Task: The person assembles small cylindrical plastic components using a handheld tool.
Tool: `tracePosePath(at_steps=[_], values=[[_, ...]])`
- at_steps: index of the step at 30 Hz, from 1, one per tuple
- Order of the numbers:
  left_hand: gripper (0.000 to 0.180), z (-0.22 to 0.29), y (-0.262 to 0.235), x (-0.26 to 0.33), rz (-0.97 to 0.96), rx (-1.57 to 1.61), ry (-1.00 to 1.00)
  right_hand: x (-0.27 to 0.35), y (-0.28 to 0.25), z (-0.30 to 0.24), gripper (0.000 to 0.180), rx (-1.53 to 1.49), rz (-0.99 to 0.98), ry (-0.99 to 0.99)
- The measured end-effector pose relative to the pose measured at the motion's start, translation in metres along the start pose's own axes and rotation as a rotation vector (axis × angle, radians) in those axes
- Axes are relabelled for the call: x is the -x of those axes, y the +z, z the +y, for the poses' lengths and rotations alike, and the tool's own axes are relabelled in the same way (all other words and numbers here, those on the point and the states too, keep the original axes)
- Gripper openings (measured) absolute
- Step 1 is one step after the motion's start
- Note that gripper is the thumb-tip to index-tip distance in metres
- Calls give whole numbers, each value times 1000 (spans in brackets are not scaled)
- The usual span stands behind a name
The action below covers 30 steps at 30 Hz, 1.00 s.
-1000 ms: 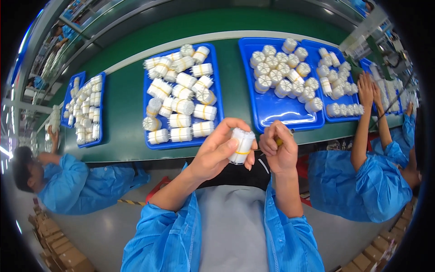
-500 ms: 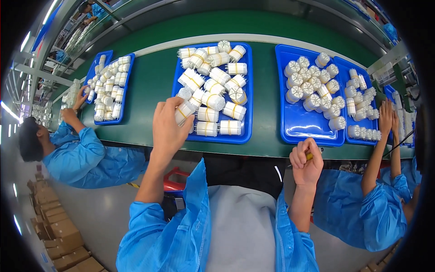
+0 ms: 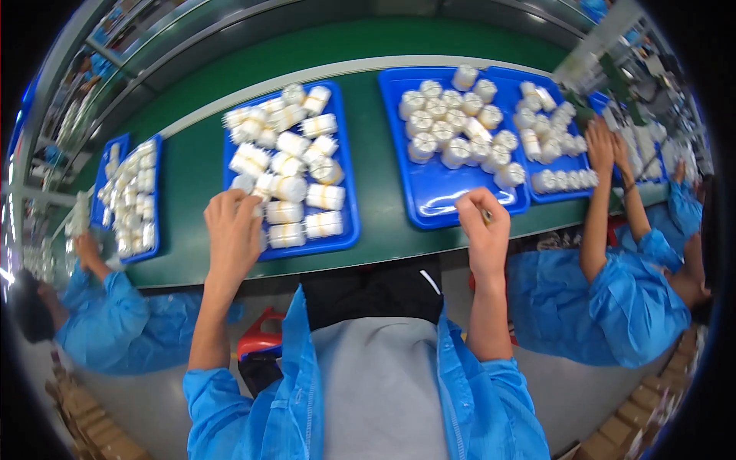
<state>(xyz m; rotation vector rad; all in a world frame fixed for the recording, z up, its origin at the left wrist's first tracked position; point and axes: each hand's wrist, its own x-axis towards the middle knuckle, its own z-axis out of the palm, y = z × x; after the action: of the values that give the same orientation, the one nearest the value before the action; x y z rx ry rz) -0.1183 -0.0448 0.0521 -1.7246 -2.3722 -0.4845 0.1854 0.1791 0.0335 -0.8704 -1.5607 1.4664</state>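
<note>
My left hand (image 3: 232, 234) is at the near left edge of a blue tray (image 3: 349, 218), back turned up and fingers bent together. Whatever lies under those fingers is hidden by the hand. White cylindrical parts (image 3: 289, 188) with yellow bands and thin pins at some ends fill this tray, several right beside my fingertips. My right hand (image 3: 484, 230) is closed around a small yellowish, stick-like thing (image 3: 487, 217), mostly covered by the fingers. It hovers over the near edge of a second blue tray (image 3: 437, 207), which holds white cylinders (image 3: 456, 153) standing with their segmented ends up.
Another blue tray (image 3: 563, 194) of white parts adjoins on the right, where a co-worker's hands (image 3: 602, 146) rest. To the left, a co-worker sits by a further blue tray (image 3: 157, 230). All stand on a green work surface (image 3: 376, 245). A red stool (image 3: 261, 333) is below.
The view has swung right, so the trays appear farther left. A white cylinder seen in my left hand earlier is now hidden from view. My right hand has risen over the tray's near edge.
</note>
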Motion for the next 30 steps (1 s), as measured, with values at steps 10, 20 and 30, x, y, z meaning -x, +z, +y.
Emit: tracePosePath(at_steps=[10,20,30], values=[[49,9,8,3,35,4,55,-52,-60,-6,46,1017,484,20],[55,9,15,3,-62,-74,56,-56,-87,4,43,1133,391,151],[59,95,7,0,337,780,35,2,-53,-10,25,-379,212,171]])
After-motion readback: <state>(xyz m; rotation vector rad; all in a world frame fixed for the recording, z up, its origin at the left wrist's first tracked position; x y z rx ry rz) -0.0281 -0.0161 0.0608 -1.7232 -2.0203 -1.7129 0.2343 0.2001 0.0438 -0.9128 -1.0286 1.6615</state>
